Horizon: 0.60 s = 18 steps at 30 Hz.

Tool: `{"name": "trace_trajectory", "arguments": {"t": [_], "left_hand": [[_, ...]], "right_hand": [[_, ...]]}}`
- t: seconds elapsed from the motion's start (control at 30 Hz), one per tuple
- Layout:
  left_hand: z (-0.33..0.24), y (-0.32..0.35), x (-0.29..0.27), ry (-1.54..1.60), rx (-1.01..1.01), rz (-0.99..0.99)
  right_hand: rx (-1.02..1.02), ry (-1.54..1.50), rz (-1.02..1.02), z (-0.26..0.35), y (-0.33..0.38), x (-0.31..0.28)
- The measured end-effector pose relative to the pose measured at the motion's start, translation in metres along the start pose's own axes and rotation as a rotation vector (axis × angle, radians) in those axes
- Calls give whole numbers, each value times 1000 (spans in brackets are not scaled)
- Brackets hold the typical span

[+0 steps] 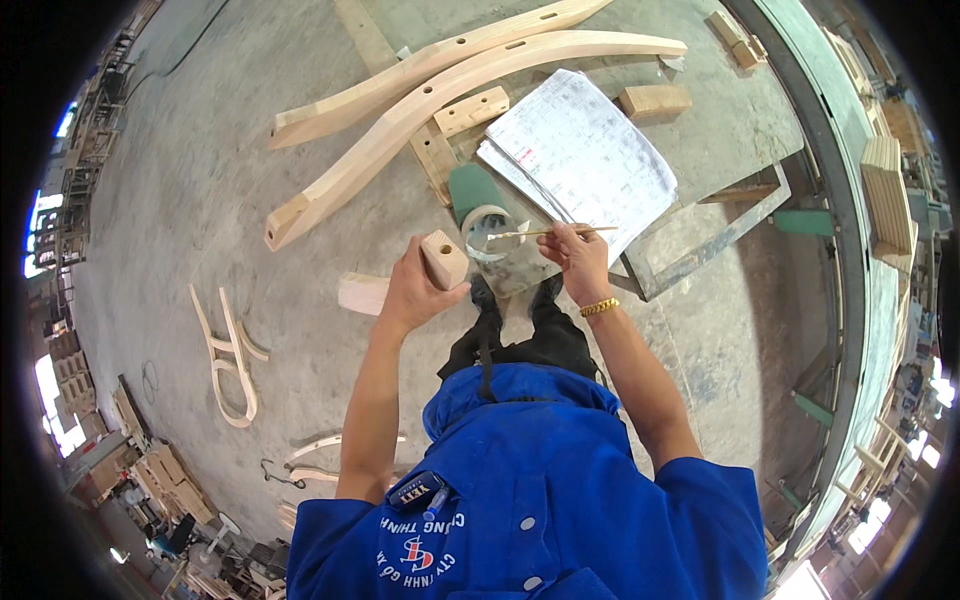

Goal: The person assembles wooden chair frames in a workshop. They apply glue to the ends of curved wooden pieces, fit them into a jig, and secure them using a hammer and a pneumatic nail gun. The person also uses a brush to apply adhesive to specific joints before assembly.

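My left hand (408,292) grips a pale wooden block (440,262) with a round hole in its end, tilted toward me. In my right hand (580,262), a thin brush (535,233) is pinched between the fingers, pointing left. Whitish stuff coats the brush's tip, which is over the mouth of a round, whitish container (486,212). Whether the tip touches the container's inside, I cannot tell. A green piece (474,188) lies just beyond the container. The block and the container are close together, with the block on the left.
A stack of printed sheets (590,150) lies beyond my right hand. Two long curved wooden parts (470,75) with holes stretch across the far side, near a small drilled block (472,112) and another wood block (655,100). A curved wooden frame (232,360) is on the floor at left.
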<state>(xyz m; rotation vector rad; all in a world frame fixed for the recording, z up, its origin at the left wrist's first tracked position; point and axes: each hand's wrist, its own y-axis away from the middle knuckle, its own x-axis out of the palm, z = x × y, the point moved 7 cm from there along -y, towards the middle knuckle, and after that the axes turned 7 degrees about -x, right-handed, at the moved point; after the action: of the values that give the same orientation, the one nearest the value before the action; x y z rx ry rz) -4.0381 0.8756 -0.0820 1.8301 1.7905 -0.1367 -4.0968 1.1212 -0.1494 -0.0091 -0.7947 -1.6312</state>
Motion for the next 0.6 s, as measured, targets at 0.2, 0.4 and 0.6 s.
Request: {"name": "trace_trajectory", "arguments": {"t": [0.2,0.4,0.6], "left_hand": [[-64,36,-29,-373,248,-337],[-106,63,-52,-385,481,-409],[-122,71,-67,-330,562,-411]], "right_hand": [[-523,250,461,132,74,96],[-941,599,893,194,143,178],[-1008,722,986,193,152,201]]}}
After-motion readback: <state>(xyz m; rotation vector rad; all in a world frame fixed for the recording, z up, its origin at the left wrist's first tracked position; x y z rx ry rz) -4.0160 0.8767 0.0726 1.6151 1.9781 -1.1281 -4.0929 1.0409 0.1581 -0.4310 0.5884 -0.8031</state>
